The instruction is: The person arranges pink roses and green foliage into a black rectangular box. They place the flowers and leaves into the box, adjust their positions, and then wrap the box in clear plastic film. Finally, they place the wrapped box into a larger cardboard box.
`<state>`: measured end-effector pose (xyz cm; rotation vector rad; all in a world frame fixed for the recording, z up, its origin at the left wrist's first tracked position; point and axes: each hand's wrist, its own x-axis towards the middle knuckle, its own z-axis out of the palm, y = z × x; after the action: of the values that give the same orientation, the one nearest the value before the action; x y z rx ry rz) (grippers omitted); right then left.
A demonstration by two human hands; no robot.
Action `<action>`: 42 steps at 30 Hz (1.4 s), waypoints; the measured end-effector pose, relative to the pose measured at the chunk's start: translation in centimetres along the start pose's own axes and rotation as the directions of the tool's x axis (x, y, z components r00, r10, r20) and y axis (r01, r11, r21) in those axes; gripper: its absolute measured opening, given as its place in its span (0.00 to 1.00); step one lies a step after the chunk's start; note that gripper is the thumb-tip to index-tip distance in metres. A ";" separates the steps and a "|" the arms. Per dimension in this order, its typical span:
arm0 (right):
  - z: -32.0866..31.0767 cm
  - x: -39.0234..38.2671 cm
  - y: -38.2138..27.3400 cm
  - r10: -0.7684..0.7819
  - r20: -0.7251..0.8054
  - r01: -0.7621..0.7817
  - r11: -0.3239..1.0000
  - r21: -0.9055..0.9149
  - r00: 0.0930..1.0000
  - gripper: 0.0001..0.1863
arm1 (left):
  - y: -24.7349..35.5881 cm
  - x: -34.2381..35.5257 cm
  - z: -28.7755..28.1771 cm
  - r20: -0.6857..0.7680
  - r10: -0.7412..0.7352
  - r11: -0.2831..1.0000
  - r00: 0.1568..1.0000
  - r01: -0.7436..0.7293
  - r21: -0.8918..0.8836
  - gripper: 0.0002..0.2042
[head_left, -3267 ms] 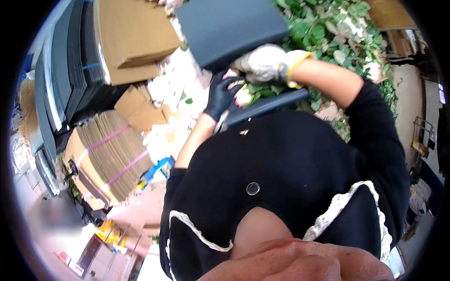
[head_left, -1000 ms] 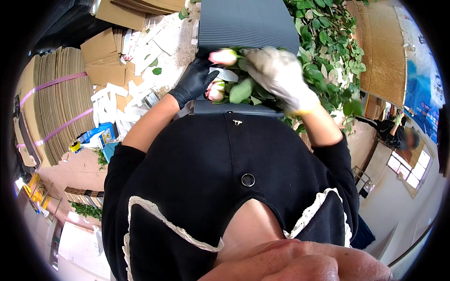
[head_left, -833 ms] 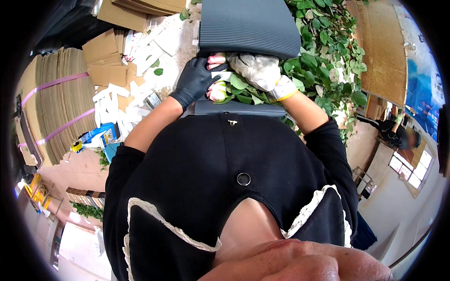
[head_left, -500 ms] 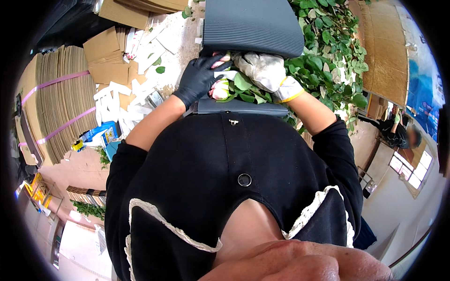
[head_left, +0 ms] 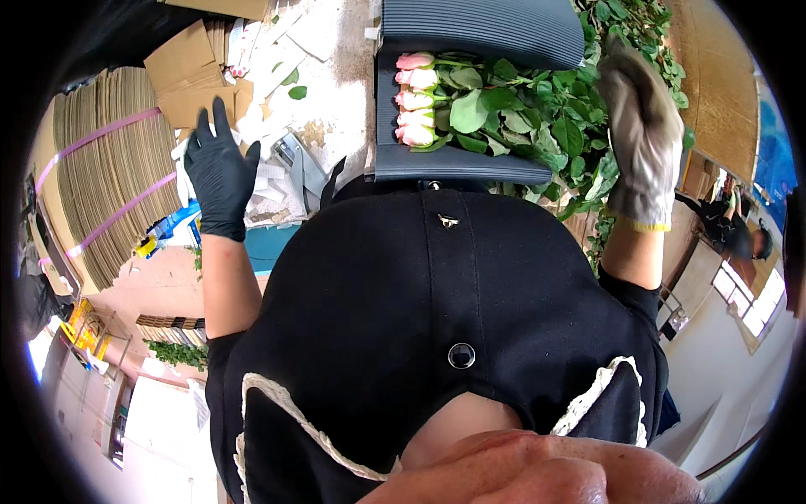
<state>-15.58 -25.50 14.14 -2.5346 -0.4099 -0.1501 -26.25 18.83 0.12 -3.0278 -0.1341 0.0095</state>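
Black-gloved left hand (head_left: 222,175) splayed; clear of roses (head_left: 416,102).

Bright window (head_left: 747,297) in a pale wall (head_left: 709,365), pinkish floor (head_left: 155,292) leftward.

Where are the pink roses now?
In the head view, the pink roses lie upper centre on the grey ribbed sheet, right of the black-gloved left hand.

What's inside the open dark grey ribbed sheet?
Pink roses, heads lined up at the left end, green leaves extending right. Leaves cover most of the stems; anything underneath the bunch or the sheet's upper flap is hidden.
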 end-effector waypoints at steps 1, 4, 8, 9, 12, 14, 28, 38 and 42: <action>0.4 1.3 -0.2 -0.083 0.072 0.092 0.986 -0.140 0.994 0.20 | 0.6 0.6 -0.2 -0.128 0.066 0.988 0.989 -0.083 -0.129 0.39; 1.6 4.5 3.3 0.275 0.266 -0.295 0.955 0.037 0.924 0.20 | 5.2 2.6 -2.4 0.044 0.162 0.702 0.986 -0.084 -0.707 0.22; 3.9 8.8 9.9 0.152 0.275 -0.023 0.906 -0.422 0.949 0.28 | 7.2 2.8 2.9 0.024 0.258 0.639 0.966 -0.151 -0.754 0.10; 2.8 8.2 6.2 -0.161 0.229 0.062 0.921 0.384 0.960 0.30 | 7.6 2.9 2.3 0.006 0.280 0.573 0.960 -0.163 -0.803 0.10; 1.0 5.5 0.5 -0.442 0.255 0.110 0.648 0.754 0.860 0.29 | 9.6 3.4 0.3 -0.015 0.226 0.295 0.974 -0.083 -0.952 0.16; 2.0 5.4 0.4 -0.470 0.511 0.187 0.840 0.509 0.720 0.25 | 10.8 3.3 -2.3 -0.056 0.090 0.147 0.994 -0.068 -0.987 0.21; 14.8 0.5 -2.6 -0.569 0.672 0.663 0.733 0.154 0.473 0.29 | 7.4 -0.2 -1.2 0.354 0.673 0.313 0.649 0.183 -0.932 0.29; 4.3 -0.8 -7.9 -0.327 0.662 -0.005 0.895 0.447 0.674 0.25 | 10.4 -2.1 2.8 0.263 0.528 0.126 0.807 0.232 -0.965 0.15; 7.4 -4.8 -7.2 -0.202 0.690 0.410 0.900 -0.150 0.695 0.24 | 9.3 -2.5 6.6 -0.031 0.659 -0.227 0.751 0.160 -0.961 0.22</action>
<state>-22.34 -16.93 10.72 -2.7216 -1.1826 0.6450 -28.03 10.10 -7.44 -4.2557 1.2656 1.7722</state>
